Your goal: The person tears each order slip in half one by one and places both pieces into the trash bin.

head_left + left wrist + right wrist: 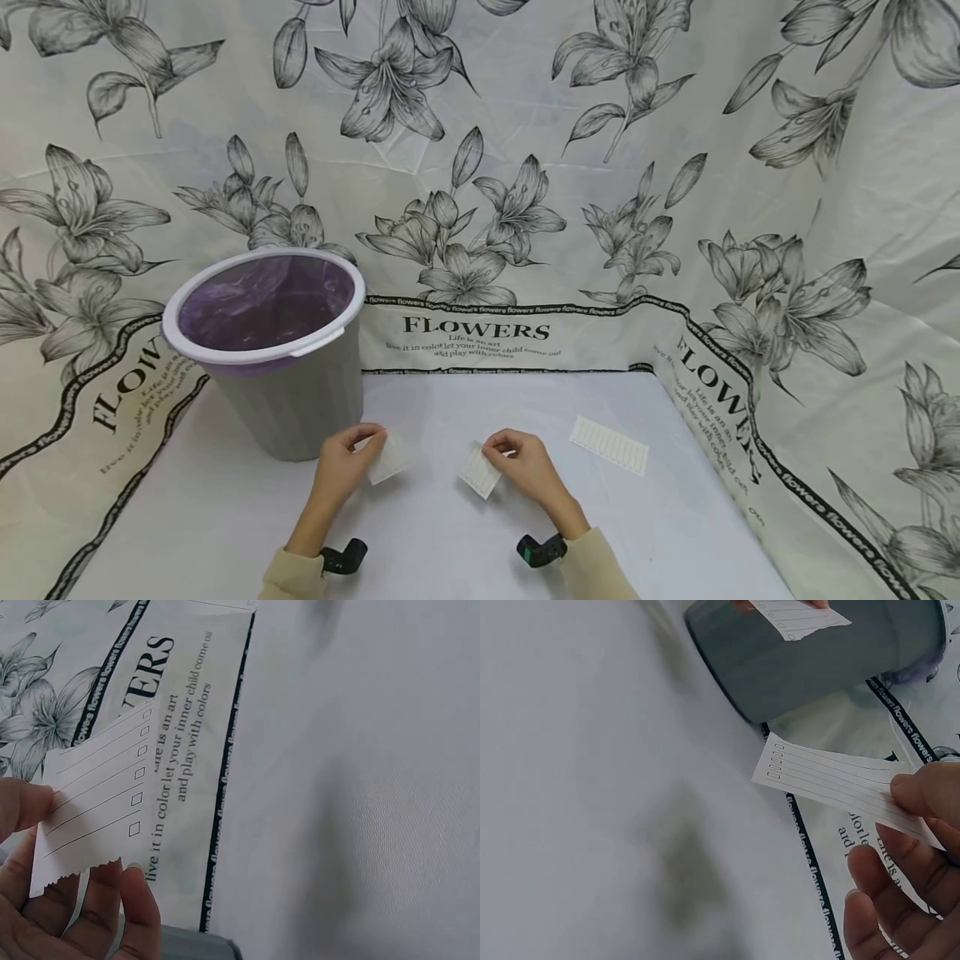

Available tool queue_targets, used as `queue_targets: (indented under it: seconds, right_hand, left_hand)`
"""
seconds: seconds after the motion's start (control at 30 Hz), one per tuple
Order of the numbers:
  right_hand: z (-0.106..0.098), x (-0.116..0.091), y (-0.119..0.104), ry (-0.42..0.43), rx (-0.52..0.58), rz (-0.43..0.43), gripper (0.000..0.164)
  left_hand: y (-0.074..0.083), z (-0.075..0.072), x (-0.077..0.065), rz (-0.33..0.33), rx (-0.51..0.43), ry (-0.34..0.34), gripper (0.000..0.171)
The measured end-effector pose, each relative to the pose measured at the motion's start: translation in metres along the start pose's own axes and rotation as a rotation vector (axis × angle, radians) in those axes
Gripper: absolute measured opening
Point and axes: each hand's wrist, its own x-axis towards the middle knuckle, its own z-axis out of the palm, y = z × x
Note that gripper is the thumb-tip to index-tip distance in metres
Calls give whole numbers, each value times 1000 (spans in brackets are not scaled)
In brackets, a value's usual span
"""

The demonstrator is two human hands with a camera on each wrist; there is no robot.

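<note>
My left hand (343,463) pinches a white piece of lined paper (389,459) between thumb and fingers, just right of the bin's base. In the left wrist view this paper (97,787) has a row of small boxes and a ragged, torn edge. My right hand (531,471) pinches a second lined paper piece (477,472) by one end. Its small boxes show at the far end of the paper (832,776) in the right wrist view. The two pieces are apart, with a gap between the hands above the white tabletop.
A grey bin (296,408) with a white rim and purple liner stands at the left, beyond my left hand. Another lined paper sheet (609,445) lies on the table (427,550) at the right. Flower-printed cloth (480,208) surrounds the table's back and sides.
</note>
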Motion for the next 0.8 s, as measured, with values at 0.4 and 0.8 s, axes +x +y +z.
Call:
queue_targets:
  seconds: [0.4, 0.8]
  right_hand:
    - [1, 28, -23, -53, -28, -85, 6]
    - [15, 51, -56, -121, -28, -117, 8]
  left_hand:
    - [0, -46, -18, 59, 86, 52, 13]
    - [0, -88, -36, 95, 148, 91, 10]
